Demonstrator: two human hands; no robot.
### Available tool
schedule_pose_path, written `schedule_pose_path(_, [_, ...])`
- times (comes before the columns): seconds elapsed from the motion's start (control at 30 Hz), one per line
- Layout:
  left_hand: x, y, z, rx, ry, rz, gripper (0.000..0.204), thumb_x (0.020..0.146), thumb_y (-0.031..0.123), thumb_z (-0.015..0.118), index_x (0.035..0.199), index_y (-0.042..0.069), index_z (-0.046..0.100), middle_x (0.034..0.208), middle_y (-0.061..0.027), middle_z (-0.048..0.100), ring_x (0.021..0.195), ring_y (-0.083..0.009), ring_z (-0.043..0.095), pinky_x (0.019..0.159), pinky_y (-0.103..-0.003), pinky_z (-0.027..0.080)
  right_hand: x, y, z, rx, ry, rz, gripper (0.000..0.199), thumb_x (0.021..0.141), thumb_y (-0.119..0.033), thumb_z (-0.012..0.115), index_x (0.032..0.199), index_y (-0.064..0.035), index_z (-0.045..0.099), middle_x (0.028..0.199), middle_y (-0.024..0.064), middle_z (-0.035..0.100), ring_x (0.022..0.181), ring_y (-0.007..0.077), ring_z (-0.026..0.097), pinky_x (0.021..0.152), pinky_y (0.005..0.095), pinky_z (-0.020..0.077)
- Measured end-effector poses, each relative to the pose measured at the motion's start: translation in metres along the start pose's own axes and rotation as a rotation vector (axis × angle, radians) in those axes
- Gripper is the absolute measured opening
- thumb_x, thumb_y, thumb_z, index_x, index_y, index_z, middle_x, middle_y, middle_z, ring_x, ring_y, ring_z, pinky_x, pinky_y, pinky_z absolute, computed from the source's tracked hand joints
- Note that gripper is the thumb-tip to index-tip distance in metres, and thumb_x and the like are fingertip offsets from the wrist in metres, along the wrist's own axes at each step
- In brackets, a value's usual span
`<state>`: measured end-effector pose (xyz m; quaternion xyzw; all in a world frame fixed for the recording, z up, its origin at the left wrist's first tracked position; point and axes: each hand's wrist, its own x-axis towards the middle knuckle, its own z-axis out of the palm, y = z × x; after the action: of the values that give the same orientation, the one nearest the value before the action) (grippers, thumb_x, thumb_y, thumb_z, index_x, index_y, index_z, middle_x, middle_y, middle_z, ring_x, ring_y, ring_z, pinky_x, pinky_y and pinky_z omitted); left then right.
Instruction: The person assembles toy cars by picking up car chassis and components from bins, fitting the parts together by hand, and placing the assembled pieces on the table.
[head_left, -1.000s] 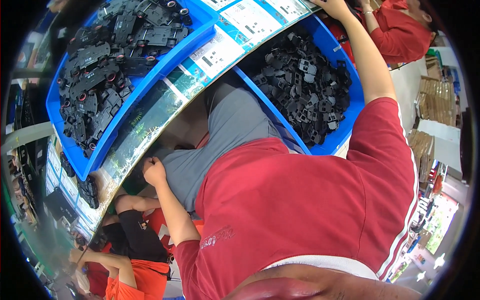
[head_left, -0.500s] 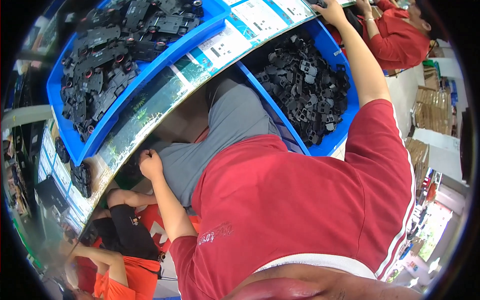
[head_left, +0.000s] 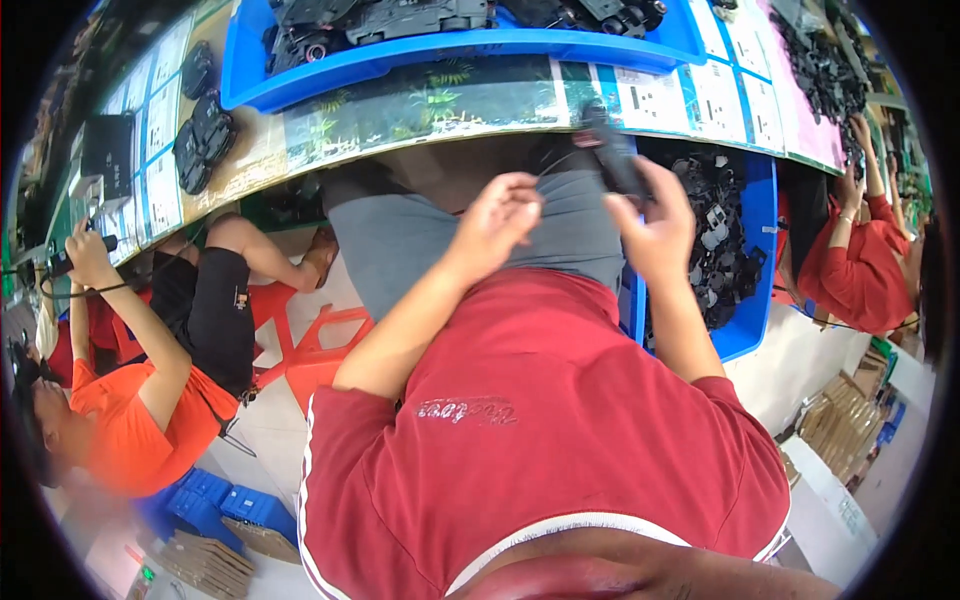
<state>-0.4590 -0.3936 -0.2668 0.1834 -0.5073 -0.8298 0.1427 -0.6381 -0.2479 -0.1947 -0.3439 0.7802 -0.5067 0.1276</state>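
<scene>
My right hand [head_left: 660, 225] grips a long black toy car chassis [head_left: 612, 150], held upright above my lap near the table edge. A small reddish ring shows on the chassis's upper left side. To its left, my left hand [head_left: 495, 225] is raised with fingers curled and pressed together. A thin dark line runs from its fingertips toward the chassis; what the fingers pinch, if anything, is too small to make out. Several similar black chassis [head_left: 425, 18] lie in the blue tray [head_left: 450, 50] on the table.
Right of my legs, a blue bin [head_left: 765, 260] holds many small black parts [head_left: 715, 230]. Two black car-shaped pieces [head_left: 205, 145] stand on the table at left, beside a black box [head_left: 105, 160]. Co-workers sit at left in an orange shirt [head_left: 150, 420] and at right in red [head_left: 860, 270].
My right hand has come back from the table's far right, now showing a chassis over my lap. My left hand has risen from my thigh toward it. The view has turned.
</scene>
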Motion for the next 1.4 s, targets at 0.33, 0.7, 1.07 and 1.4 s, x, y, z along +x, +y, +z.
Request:
schedule_pose_path(0.33, [-0.044, 0.072, -0.044, -0.357, 0.345, 0.272, 0.037, 0.102, 0.021, 0.047, 0.132, -0.002, 0.045, 0.126, -0.0175, 0.059, 0.112, -0.0317, 0.064, 0.079, -0.049, 0.062, 0.035, -0.049, 0.054, -0.328, -0.411, -0.761, 0.054, 0.072, -0.025, 0.086, 0.118, -0.0051, 0.066, 0.134, 0.0179, 0.056, 0.122, 0.0366, 0.056, 0.101, 0.0438, 0.0476])
schedule_pose_path(0.7, [-0.124, 0.185, -0.207, 0.253, 0.981, 0.419, 0.041, 0.091, -0.001, 0.061, 0.13, -0.001, 0.046, 0.117, -0.0136, 0.062, 0.095, -0.022, 0.067, 0.068, -0.036, 0.06, 0.118, 0.032, 0.068, -0.56, 0.284, -0.676, 0.012, 0.084, -0.008, 0.068, 0.075, -0.0025, 0.063, 0.079, 0.0144, 0.063, 0.074, 0.0345, 0.062, 0.066, 0.0407, 0.0499])
schedule_pose_path(1.07, [-0.097, 0.251, -0.293, 0.276, 0.829, 0.416, 0.035, 0.092, 0.003, 0.062, 0.126, -0.001, 0.052, 0.117, -0.0097, 0.063, 0.099, -0.0189, 0.065, 0.076, -0.029, 0.055, 0.121, 0.035, 0.067, -0.499, 0.296, -0.688, 0.012, 0.081, -0.008, 0.068, 0.073, -0.004, 0.061, 0.077, 0.0114, 0.059, 0.069, 0.0328, 0.06, 0.062, 0.0404, 0.0486])
schedule_pose_path(1.4, [-0.051, 0.257, -0.379, 0.248, 1.004, 0.419, 0.022, 0.097, 0.004, 0.061, 0.11, -0.013, 0.057, 0.106, -0.0185, 0.064, 0.093, -0.027, 0.067, 0.08, -0.035, 0.059, 0.121, 0.039, 0.063, -0.528, 0.319, -0.694, 0.011, 0.08, -0.009, 0.067, 0.072, -0.004, 0.063, 0.076, 0.0106, 0.06, 0.068, 0.0316, 0.061, 0.061, 0.0397, 0.0491])
